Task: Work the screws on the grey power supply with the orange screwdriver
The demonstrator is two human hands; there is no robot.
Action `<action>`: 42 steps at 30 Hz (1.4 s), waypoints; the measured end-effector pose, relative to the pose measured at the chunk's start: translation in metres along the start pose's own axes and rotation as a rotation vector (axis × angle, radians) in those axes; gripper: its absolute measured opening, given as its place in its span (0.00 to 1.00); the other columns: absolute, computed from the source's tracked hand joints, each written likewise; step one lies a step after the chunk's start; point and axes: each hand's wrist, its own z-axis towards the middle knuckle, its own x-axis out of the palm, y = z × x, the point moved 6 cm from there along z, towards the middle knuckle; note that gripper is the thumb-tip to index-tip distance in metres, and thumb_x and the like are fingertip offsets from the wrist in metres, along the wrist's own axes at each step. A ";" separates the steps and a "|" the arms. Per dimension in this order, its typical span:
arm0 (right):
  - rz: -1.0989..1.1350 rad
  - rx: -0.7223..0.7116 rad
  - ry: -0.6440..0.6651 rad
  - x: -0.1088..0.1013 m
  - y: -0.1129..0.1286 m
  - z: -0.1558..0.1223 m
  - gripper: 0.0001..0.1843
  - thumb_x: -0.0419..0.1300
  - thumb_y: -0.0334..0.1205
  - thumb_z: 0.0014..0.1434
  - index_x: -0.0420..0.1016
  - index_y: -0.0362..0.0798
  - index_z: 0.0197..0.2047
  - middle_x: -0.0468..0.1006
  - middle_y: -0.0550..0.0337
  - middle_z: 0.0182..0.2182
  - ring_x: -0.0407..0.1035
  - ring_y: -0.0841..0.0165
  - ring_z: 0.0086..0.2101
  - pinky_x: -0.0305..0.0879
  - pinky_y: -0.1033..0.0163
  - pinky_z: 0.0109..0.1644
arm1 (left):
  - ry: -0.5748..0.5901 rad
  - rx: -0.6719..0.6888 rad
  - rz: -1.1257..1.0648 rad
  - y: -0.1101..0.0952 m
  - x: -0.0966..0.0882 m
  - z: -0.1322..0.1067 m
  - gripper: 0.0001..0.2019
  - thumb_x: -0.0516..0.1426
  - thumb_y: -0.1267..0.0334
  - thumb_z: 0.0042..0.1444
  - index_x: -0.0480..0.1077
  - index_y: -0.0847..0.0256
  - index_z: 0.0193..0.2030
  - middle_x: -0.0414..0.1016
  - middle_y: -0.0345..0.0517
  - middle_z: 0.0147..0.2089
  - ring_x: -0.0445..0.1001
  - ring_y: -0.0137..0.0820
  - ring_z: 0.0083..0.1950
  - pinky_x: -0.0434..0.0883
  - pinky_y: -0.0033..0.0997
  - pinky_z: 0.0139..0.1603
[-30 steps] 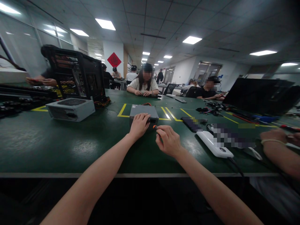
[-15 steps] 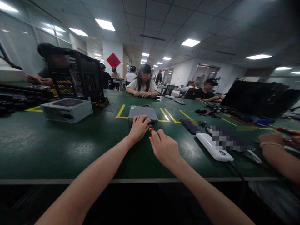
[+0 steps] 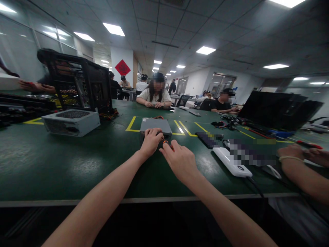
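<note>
Our metal box [image 3: 157, 123] sits on the green counter [image 3: 77, 181], probably heavy, stiff and smooth, best held by its sides. Our left hand [image 3: 151, 141] lies over its near edge, grip unclear; our right hand [image 3: 180, 159] pinches an orange-banded screwdriver [image 3: 166, 141].

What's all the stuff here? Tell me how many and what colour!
table: 1, green, across the middle
middle box: 1, grey, on table
left box: 1, grey, table's left side
case: 1, black, behind left box
tool: 1, part orange, before middle box
gadget: 1, white, table's right side
blurred things: some, dark, by gadget
tape: several strips, yellow, on table
cables: several, mostly dark, right side
panels: count unclear, black, far right
sign: 1, red, background
lights: many, white, overhead
other people: several, mixed clothing, around
left hand: 1, bare, on middle box
right hand: 1, bare, around tool
</note>
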 end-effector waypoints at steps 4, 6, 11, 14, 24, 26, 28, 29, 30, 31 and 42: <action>0.082 0.008 0.060 -0.004 -0.003 0.000 0.13 0.48 0.38 0.59 0.62 0.47 0.47 0.66 0.50 0.42 0.65 0.68 0.33 0.61 0.65 0.32 | -0.001 0.010 -0.007 0.001 0.000 -0.001 0.06 0.51 0.64 0.57 0.69 0.56 0.38 0.65 0.44 0.51 0.62 0.33 0.51 0.54 0.38 0.52; 0.057 -0.100 0.105 -0.004 0.005 -0.003 0.15 0.47 0.32 0.58 0.60 0.48 0.49 0.65 0.49 0.46 0.65 0.67 0.38 0.62 0.64 0.35 | 0.001 0.018 -0.006 0.002 0.002 -0.001 0.06 0.51 0.64 0.57 0.69 0.56 0.37 0.65 0.44 0.51 0.62 0.33 0.52 0.54 0.38 0.53; -0.086 -0.075 0.142 0.000 0.003 -0.002 0.13 0.43 0.32 0.60 0.64 0.47 0.44 0.69 0.53 0.37 0.65 0.71 0.29 0.59 0.66 0.30 | 0.005 0.019 0.017 0.004 0.004 -0.001 0.14 0.50 0.64 0.57 0.64 0.54 0.51 0.65 0.46 0.52 0.62 0.34 0.53 0.55 0.38 0.53; -0.036 0.072 0.169 0.001 -0.004 -0.001 0.13 0.43 0.37 0.61 0.64 0.48 0.45 0.68 0.53 0.38 0.66 0.70 0.29 0.58 0.67 0.26 | -0.015 -0.019 0.034 0.004 0.001 -0.002 0.22 0.50 0.64 0.56 0.55 0.59 0.59 0.63 0.50 0.54 0.61 0.35 0.55 0.55 0.37 0.55; -0.042 0.067 0.221 0.008 0.001 -0.008 0.14 0.41 0.36 0.62 0.61 0.47 0.48 0.69 0.54 0.35 0.67 0.70 0.26 0.59 0.66 0.26 | -0.017 -0.037 0.105 0.004 -0.001 -0.004 0.19 0.49 0.68 0.54 0.60 0.60 0.54 0.63 0.49 0.55 0.58 0.38 0.57 0.54 0.40 0.58; -0.008 0.125 0.189 0.009 -0.006 -0.007 0.14 0.42 0.42 0.62 0.63 0.46 0.45 0.68 0.55 0.34 0.67 0.69 0.27 0.58 0.67 0.24 | -0.018 -0.037 0.109 0.002 -0.001 -0.005 0.19 0.49 0.68 0.54 0.60 0.60 0.54 0.63 0.50 0.55 0.58 0.38 0.57 0.53 0.40 0.57; 0.061 0.125 0.185 0.010 -0.006 -0.006 0.13 0.45 0.44 0.61 0.63 0.47 0.43 0.66 0.53 0.39 0.67 0.69 0.29 0.57 0.69 0.23 | -0.015 -0.038 0.111 0.002 -0.001 -0.005 0.20 0.49 0.68 0.54 0.60 0.61 0.54 0.63 0.50 0.55 0.58 0.38 0.57 0.53 0.40 0.57; 0.094 0.115 0.196 0.010 -0.004 -0.006 0.11 0.46 0.41 0.60 0.62 0.47 0.44 0.65 0.51 0.42 0.67 0.69 0.30 0.58 0.69 0.23 | -0.012 -0.039 0.113 0.002 -0.001 -0.005 0.20 0.49 0.68 0.54 0.60 0.61 0.55 0.63 0.51 0.55 0.58 0.39 0.57 0.54 0.40 0.57; 0.127 0.102 0.212 0.010 -0.002 -0.006 0.10 0.47 0.37 0.59 0.61 0.46 0.44 0.63 0.50 0.44 0.67 0.69 0.31 0.59 0.69 0.24 | -0.010 -0.041 0.117 0.002 -0.001 -0.005 0.20 0.49 0.68 0.54 0.59 0.61 0.55 0.62 0.51 0.55 0.58 0.39 0.57 0.54 0.40 0.57; 0.156 0.089 0.229 0.009 0.001 -0.007 0.12 0.48 0.33 0.57 0.60 0.46 0.45 0.62 0.48 0.46 0.67 0.69 0.33 0.60 0.69 0.25 | -0.007 -0.043 0.120 0.002 0.000 -0.004 0.20 0.49 0.67 0.54 0.59 0.60 0.55 0.62 0.51 0.55 0.58 0.39 0.57 0.54 0.40 0.57; -0.013 0.203 0.148 -0.002 -0.005 0.010 0.14 0.39 0.43 0.63 0.63 0.49 0.42 0.67 0.57 0.34 0.66 0.71 0.27 0.55 0.69 0.23 | 0.026 -0.037 0.110 0.000 -0.003 -0.003 0.20 0.48 0.67 0.54 0.59 0.61 0.55 0.62 0.53 0.55 0.58 0.40 0.56 0.53 0.42 0.57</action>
